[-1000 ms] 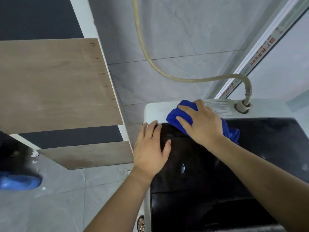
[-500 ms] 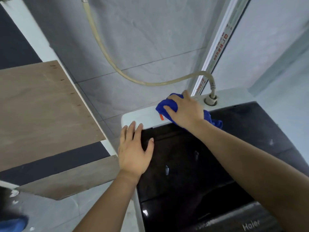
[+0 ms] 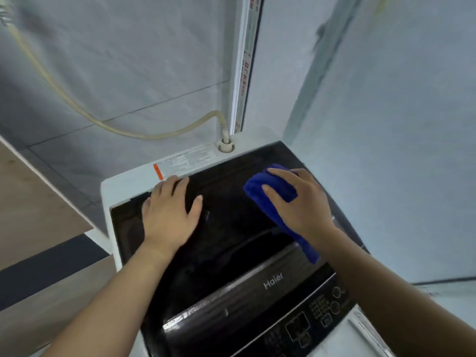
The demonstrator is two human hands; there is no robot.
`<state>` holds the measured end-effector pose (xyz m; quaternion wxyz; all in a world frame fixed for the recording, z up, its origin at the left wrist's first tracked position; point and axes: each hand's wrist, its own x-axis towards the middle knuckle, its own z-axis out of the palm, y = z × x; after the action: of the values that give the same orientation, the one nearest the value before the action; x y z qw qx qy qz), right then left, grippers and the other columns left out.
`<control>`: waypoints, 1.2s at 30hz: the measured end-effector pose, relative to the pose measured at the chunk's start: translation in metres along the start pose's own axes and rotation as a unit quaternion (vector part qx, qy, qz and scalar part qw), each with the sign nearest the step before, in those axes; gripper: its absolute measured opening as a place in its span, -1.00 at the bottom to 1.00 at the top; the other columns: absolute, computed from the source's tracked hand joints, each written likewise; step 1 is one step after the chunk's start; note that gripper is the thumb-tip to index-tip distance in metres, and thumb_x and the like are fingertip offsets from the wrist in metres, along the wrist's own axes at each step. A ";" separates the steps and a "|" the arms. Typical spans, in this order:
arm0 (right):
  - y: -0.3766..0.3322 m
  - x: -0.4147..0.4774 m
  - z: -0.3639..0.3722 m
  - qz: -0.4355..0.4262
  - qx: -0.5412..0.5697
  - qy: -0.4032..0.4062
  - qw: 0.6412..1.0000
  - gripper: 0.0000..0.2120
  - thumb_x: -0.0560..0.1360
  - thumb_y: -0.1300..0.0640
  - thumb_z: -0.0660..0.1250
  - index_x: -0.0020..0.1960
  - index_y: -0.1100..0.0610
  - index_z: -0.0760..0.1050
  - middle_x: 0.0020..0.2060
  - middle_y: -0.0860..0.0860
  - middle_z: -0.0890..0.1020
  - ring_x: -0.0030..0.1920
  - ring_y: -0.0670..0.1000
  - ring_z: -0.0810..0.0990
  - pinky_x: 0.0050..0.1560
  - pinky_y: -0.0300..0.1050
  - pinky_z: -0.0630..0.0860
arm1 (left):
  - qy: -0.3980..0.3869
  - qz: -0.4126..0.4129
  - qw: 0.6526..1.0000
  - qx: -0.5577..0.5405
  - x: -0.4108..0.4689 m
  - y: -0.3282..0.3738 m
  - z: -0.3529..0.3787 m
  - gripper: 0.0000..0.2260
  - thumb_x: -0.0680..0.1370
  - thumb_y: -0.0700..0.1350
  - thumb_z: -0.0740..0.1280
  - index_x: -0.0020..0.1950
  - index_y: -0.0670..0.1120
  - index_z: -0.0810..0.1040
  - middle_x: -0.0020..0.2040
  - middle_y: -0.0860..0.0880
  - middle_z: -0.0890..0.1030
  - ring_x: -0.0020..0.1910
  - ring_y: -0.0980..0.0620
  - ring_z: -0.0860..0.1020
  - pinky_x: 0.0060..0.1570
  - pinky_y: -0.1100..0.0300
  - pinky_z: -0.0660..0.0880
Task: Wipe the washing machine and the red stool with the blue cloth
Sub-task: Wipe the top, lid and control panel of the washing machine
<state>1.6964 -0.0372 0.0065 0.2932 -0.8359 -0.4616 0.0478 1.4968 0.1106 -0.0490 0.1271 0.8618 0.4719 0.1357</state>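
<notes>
A top-loading washing machine [image 3: 123, 184] with a white body and a glossy black lid fills the lower middle of the head view. My left hand [image 3: 168, 217] lies flat, fingers spread, on the lid's back left part. My right hand [image 3: 301, 202] presses a bunched blue cloth [image 3: 262, 188] onto the lid's back right part; a tail of the cloth hangs out under my wrist. The control panel with buttons sits at the near edge. The red stool is not in view.
A beige hose [image 3: 77, 106] curves along the grey tiled wall into a fitting [image 3: 225, 145] at the machine's back rim. A white door frame [image 3: 242, 73] rises behind it. A wooden board [image 3: 28, 202] stands to the left.
My right hand slid the blue cloth from the white back rim rightward onto the black lid. My left hand stayed flat on the lid. The view swung right, showing the control panel.
</notes>
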 end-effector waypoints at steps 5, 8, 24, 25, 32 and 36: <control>0.090 -0.008 -0.049 0.100 0.013 0.043 0.994 -0.67 0.48 -0.15 0.28 0.24 -0.22 0.44 0.11 -0.07 0.49 0.06 0.00 0.52 0.01 -0.20 0.31 | 0.010 0.111 0.993 -0.040 -0.025 0.119 0.036 -0.52 0.51 0.16 0.11 0.32 -0.07 0.45 0.33 -0.10 0.45 0.31 -0.13 0.39 0.16 -0.07 0.42; 0.139 -0.012 -0.056 0.134 0.008 0.015 0.991 -0.67 0.50 -0.16 0.24 0.26 -0.20 0.42 0.14 -0.04 0.45 0.05 0.06 0.52 0.00 -0.16 0.33 | -0.021 0.112 0.992 -0.055 -0.043 0.179 0.072 -0.54 0.51 0.15 0.13 0.32 -0.04 0.45 0.33 -0.07 0.45 0.33 -0.10 0.38 0.19 -0.09 0.42; 0.205 0.009 -0.021 -0.017 -0.087 -0.088 0.992 -0.56 0.54 -0.16 0.13 0.37 -0.02 0.33 0.15 0.14 0.42 -0.13 0.15 0.53 -0.24 -0.03 0.53 | -0.041 0.025 0.998 0.041 -0.057 0.224 0.141 -0.52 0.53 0.13 0.12 0.44 0.05 0.29 0.48 0.01 0.27 0.48 0.03 0.14 0.43 -0.01 -0.03; 0.209 -0.007 -0.023 -0.026 -0.108 -0.089 0.990 -0.54 0.53 -0.16 0.14 0.37 -0.01 0.32 0.16 0.15 0.43 -0.14 0.15 0.52 -0.24 0.00 0.54 | -0.038 0.020 0.998 0.039 -0.057 0.225 0.141 -0.52 0.53 0.13 0.13 0.43 0.05 0.30 0.48 0.01 0.28 0.47 0.03 0.16 0.44 0.00 -0.03; 0.200 0.039 -0.007 -0.017 -0.111 -0.099 0.989 -0.55 0.55 -0.17 0.10 0.39 -0.05 0.28 0.20 0.14 0.39 -0.09 0.12 0.50 -0.27 -0.11 0.46 | -0.009 -0.039 0.999 0.033 -0.055 0.227 0.142 -0.47 0.48 0.18 0.19 0.42 0.05 0.31 0.48 -0.01 0.26 0.48 -0.03 0.13 0.45 -0.04 0.02; 0.197 0.057 -0.004 -0.048 -0.091 -0.106 0.989 -0.53 0.55 -0.19 0.10 0.42 -0.07 0.26 0.22 0.12 0.38 -0.06 0.10 0.50 -0.19 -0.09 0.50 | -0.003 -0.022 0.999 0.039 -0.047 0.225 0.139 -0.50 0.49 0.15 0.15 0.39 -0.01 0.36 0.44 -0.04 0.33 0.42 -0.08 0.25 0.40 -0.10 0.17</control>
<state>1.8766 -0.0730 -0.0843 0.1676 -0.8259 -0.5324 0.0796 1.6969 -0.0596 -0.1054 0.0983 0.8557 0.4956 0.1116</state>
